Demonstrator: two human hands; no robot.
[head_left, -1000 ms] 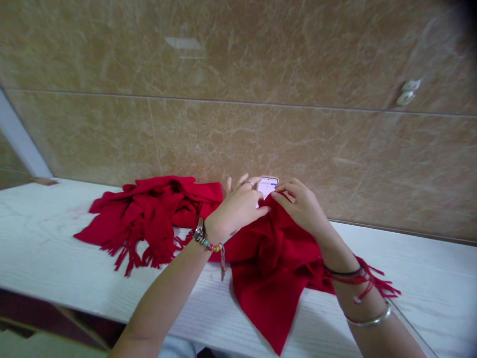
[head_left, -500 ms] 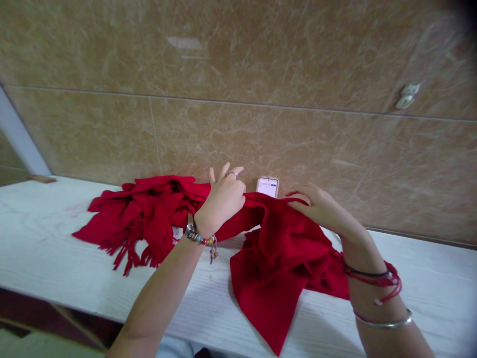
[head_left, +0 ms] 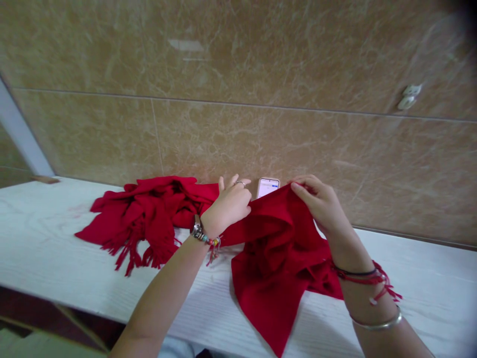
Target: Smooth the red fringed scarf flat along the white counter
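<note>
A red scarf (head_left: 272, 298) with fringed ends lies crumpled in two heaps, joined by a stretch of cloth between my hands. My right hand (head_left: 322, 201) pinches the top edge of the cloth between thumb and fingers and holds it raised above the right heap. At the middle of the scarf, my left hand (head_left: 229, 206) has its thumb and forefinger closed on the cloth, partly hidden from me. Its other fingers, one with a ring, are lifted away. The fringe spreads out below the left heap.
A phone (head_left: 268, 187) with its screen lit leans behind the scarf, against the tiled wall (head_left: 238, 139). The scarf rests on a white wood-grain tabletop (head_left: 48, 233). A small white cat-shaped hook (head_left: 409, 97) is on the wall at right. A brown block (head_left: 44, 179) sits far left.
My right hand has gone from loosely touching the scarf to gripping its edge, lifting it and drawing it taut. My left hand has shifted slightly right and down.
</note>
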